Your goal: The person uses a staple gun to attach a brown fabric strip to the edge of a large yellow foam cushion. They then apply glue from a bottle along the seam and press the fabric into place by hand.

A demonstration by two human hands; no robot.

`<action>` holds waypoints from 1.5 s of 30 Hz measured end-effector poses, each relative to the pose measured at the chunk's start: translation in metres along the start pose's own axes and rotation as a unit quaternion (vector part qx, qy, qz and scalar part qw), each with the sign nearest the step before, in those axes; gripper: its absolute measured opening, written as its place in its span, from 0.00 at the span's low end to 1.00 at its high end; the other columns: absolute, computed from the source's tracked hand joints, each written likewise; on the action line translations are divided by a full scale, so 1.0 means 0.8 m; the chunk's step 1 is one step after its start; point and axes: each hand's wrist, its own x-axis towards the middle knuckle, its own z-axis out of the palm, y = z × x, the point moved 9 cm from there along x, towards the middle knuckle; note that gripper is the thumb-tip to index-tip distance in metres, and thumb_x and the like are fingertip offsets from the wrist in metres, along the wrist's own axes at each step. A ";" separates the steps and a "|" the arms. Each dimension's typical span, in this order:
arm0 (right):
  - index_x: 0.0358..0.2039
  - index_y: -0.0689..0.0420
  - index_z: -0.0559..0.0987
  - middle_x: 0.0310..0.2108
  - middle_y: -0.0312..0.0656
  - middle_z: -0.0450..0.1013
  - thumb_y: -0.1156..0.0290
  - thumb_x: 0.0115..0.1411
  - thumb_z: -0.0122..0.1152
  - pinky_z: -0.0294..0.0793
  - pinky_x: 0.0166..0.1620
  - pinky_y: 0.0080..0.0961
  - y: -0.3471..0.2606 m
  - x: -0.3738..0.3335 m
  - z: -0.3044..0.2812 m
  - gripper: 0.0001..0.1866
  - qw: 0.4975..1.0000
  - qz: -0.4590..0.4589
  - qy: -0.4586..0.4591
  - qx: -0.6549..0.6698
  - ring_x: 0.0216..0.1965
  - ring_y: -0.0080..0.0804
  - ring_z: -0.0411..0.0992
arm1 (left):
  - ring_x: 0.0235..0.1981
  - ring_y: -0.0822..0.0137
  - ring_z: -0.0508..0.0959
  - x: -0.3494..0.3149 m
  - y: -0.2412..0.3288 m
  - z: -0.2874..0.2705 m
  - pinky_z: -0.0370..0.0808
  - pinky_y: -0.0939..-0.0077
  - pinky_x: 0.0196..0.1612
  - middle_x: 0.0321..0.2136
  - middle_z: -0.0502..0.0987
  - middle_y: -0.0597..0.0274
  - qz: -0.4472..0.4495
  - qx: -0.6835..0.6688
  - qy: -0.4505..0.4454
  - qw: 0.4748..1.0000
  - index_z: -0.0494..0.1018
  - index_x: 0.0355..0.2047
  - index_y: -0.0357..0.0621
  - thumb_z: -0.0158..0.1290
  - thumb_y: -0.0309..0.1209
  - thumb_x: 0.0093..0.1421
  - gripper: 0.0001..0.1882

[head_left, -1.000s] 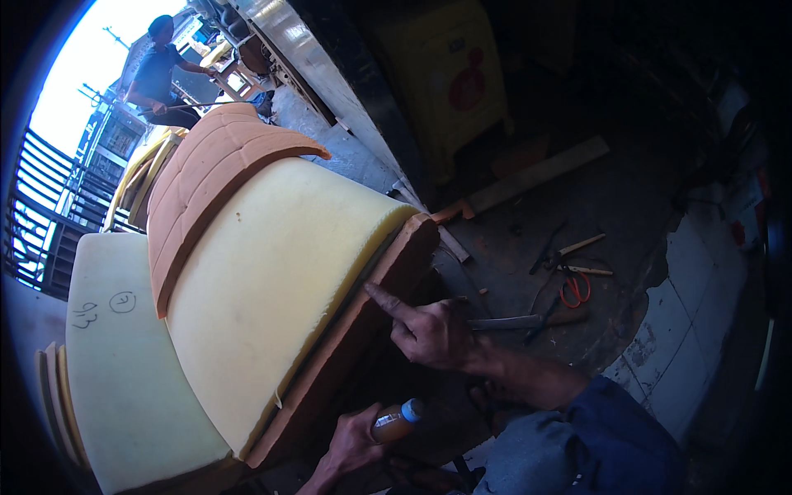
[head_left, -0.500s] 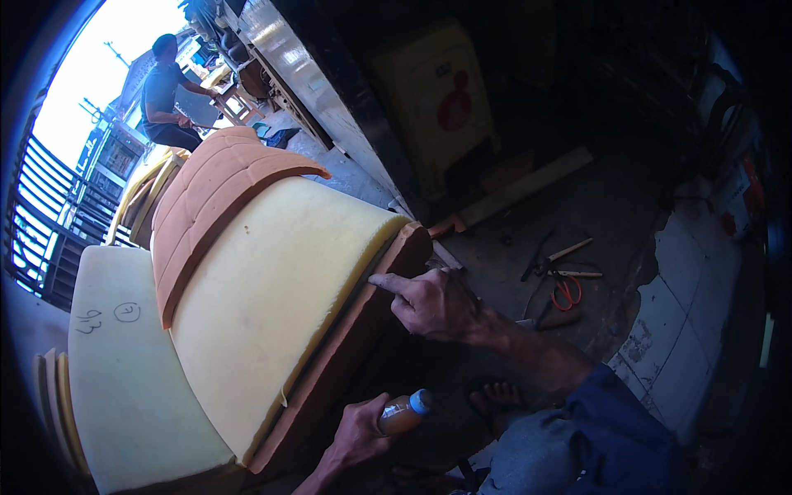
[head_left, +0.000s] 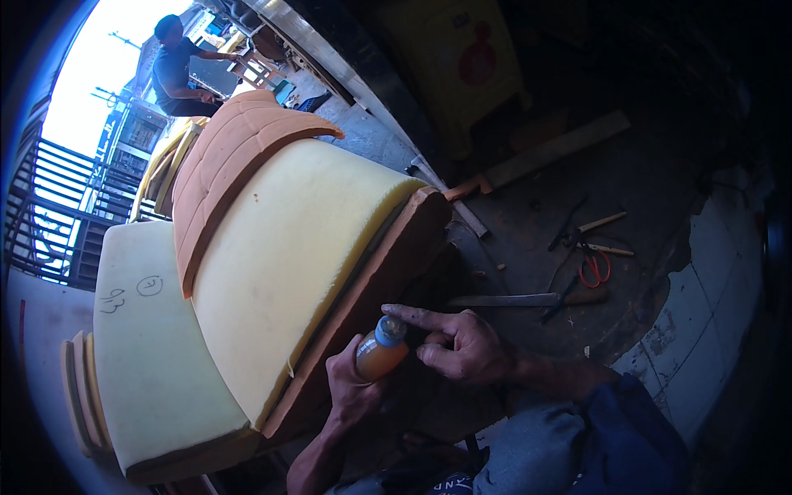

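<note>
My left hand [head_left: 350,388] is wrapped round a small clear bottle [head_left: 380,361] of amber liquid, which has a blue band at its neck. At the bottle's mouth is the tip of my right hand's index finger [head_left: 468,350]; the other fingers are curled, and I see nothing held in them. Whether the fingertip goes inside the mouth I cannot tell. Beside both hands lies a curved cream foam sheet [head_left: 285,219] over a thick brown foam layer [head_left: 396,243], with a dark strip along the seam between them. A scored orange-brown foam piece [head_left: 235,148] rests across the cream sheet.
A pale green foam pad [head_left: 157,355] with pen marks stands at left. On the floor at right lie a long knife [head_left: 511,300], orange-handled scissors [head_left: 594,266], a tool with wooden handles [head_left: 606,223] and a plank [head_left: 561,153]. A co-worker [head_left: 175,70] is in the background.
My right hand has left the brown foam's edge and come down to the bottle. My left hand has raised the bottle slightly and moved it left. The whole view has shifted.
</note>
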 end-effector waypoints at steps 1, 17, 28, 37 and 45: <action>0.73 0.54 0.67 0.19 0.34 0.70 0.76 0.59 0.53 0.71 0.30 0.17 0.001 0.000 -0.002 0.38 1.000 -0.006 0.002 -0.011 0.21 0.11 0.64 | 0.31 0.59 0.85 0.001 0.000 0.002 0.78 0.70 0.37 0.28 0.81 0.51 -0.002 0.000 -0.002 1.000 0.77 0.38 0.36 0.69 0.28 0.51 0.16; 0.72 0.50 0.65 0.14 0.27 0.58 0.74 0.66 0.48 0.62 0.20 0.17 0.076 0.029 -0.132 0.33 0.862 0.000 0.151 0.483 0.13 0.15 0.55 | 0.34 0.65 0.83 0.049 -0.016 0.065 0.78 0.69 0.40 0.32 0.82 0.54 -0.147 0.025 -0.188 0.971 0.79 0.38 0.37 0.74 0.34 0.48 0.21; 0.70 0.46 0.65 0.17 0.32 0.62 0.72 0.67 0.47 0.57 0.16 0.18 0.202 0.090 -0.154 0.30 0.793 0.057 0.152 0.587 0.11 0.18 0.53 | 0.43 0.69 0.81 0.073 -0.043 0.095 0.78 0.71 0.50 0.41 0.81 0.61 -0.206 0.026 -0.130 0.970 0.75 0.57 0.38 0.75 0.29 0.44 0.37; 0.76 0.51 0.57 0.20 0.30 0.64 0.74 0.66 0.48 0.60 0.16 0.15 0.208 0.093 -0.144 0.37 0.795 0.120 0.142 0.577 0.13 0.15 0.55 | 0.38 0.68 0.82 0.052 -0.080 0.079 0.80 0.70 0.46 0.36 0.83 0.62 -0.283 0.049 -0.080 0.955 0.78 0.42 0.41 0.79 0.33 0.42 0.28; 0.78 0.55 0.50 0.22 0.33 0.68 0.71 0.64 0.50 0.62 0.18 0.13 0.163 0.087 -0.149 0.42 0.841 0.086 0.105 0.523 0.16 0.13 0.59 | 0.33 0.69 0.82 0.058 -0.080 0.081 0.80 0.71 0.40 0.32 0.83 0.63 -0.279 0.017 -0.061 0.958 0.79 0.38 0.41 0.76 0.31 0.43 0.23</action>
